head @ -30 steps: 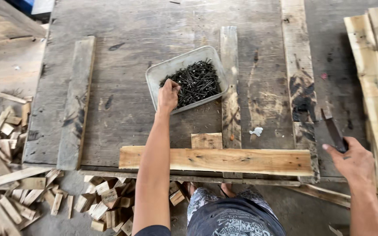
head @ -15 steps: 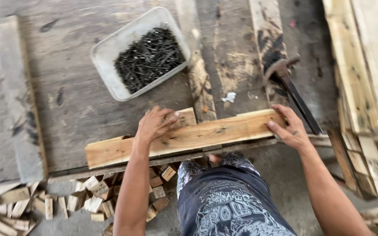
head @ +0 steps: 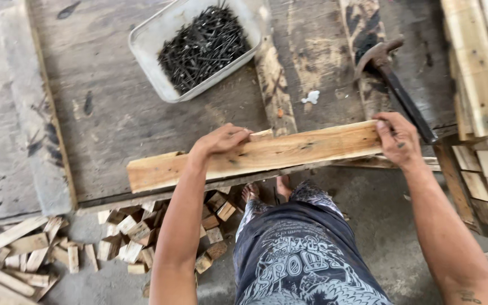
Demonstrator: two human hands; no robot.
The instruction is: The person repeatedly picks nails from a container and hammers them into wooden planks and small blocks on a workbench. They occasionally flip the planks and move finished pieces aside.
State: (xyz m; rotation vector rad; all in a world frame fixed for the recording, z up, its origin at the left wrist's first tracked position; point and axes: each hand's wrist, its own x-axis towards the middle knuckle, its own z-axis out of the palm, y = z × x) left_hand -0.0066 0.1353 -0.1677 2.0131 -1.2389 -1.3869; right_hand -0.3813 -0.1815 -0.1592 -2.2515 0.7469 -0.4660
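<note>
A long pale wooden plank (head: pixel 300 151) lies slanted along the near edge of the dark work table (head: pixel 114 113). My left hand (head: pixel 221 140) sits on the plank's middle with its fingers curled over the far edge, next to a small wood block (head: pixel 262 134). My right hand (head: pixel 396 138) grips the plank's right end. Just beyond the right hand lies a hammer (head: pixel 391 79) with a dark handle, and nothing touches it. A white plastic tray (head: pixel 148 42) full of black nails (head: pixel 201 45) stands further back on the table.
Pale boards (head: pixel 475 62) are stacked at the right. Wood offcuts (head: pixel 136 231) litter the floor under the table's edge and at the left (head: pixel 12 254). A grey board (head: pixel 24 113) lies along the table's left side. My legs and bare feet (head: pixel 266 189) are below the plank.
My left hand left the nail tray and came down onto the plank. My right hand moved from beside the hammer to the plank's right end. The plank now sits slanted.
</note>
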